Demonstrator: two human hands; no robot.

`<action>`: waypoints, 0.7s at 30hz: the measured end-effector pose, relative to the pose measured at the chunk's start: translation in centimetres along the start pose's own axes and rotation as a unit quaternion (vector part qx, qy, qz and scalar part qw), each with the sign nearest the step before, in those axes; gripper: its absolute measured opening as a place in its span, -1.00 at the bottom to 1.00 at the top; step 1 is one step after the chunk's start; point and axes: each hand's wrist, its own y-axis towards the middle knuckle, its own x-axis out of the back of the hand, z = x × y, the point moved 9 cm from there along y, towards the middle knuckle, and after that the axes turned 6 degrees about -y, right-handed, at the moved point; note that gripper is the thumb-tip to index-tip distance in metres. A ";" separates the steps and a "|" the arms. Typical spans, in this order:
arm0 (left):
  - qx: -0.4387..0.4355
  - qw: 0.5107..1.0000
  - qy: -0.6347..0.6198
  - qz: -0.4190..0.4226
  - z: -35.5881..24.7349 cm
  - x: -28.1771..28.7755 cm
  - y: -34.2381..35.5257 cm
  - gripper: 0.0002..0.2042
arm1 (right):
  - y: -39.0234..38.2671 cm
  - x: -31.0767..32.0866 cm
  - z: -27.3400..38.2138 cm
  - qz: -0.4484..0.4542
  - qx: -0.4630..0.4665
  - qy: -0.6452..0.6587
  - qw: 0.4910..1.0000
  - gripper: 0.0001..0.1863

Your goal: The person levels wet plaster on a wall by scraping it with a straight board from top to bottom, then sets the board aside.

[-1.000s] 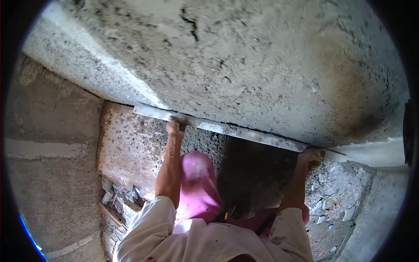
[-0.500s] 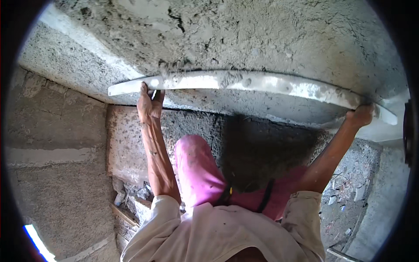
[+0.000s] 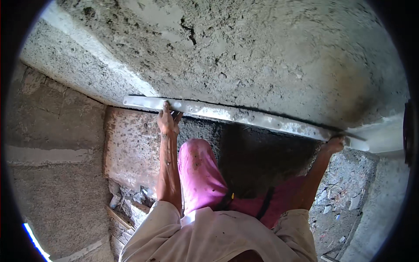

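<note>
While the left hand (image 3: 168, 122) pinches the bar (image 3: 218, 112) near its left end, thumb on the face and other fingers bent beneath, the right hand (image 3: 335, 144) is wrapped around it near the other end. The bar lies slantwise along the lower edge of the plastered wall (image 3: 262, 56); whether its back touches the plaster cannot be told. Its back is hidden, as are most right fingertips, and deep shadow blurs the floor (image 3: 257, 153) below. A pink-clad knee (image 3: 198, 161) stands between the forearms, blocking some floor. Rubble (image 3: 331, 196) lies at right; a dark object (image 3: 408, 133) at far right is cut off.
</note>
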 end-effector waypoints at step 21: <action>-0.044 0.998 0.031 -0.018 -4.0 -3.1 -3.0 -0.69 | -0.5 -5.8 4.0 0.152 0.252 -0.877 0.380 -0.65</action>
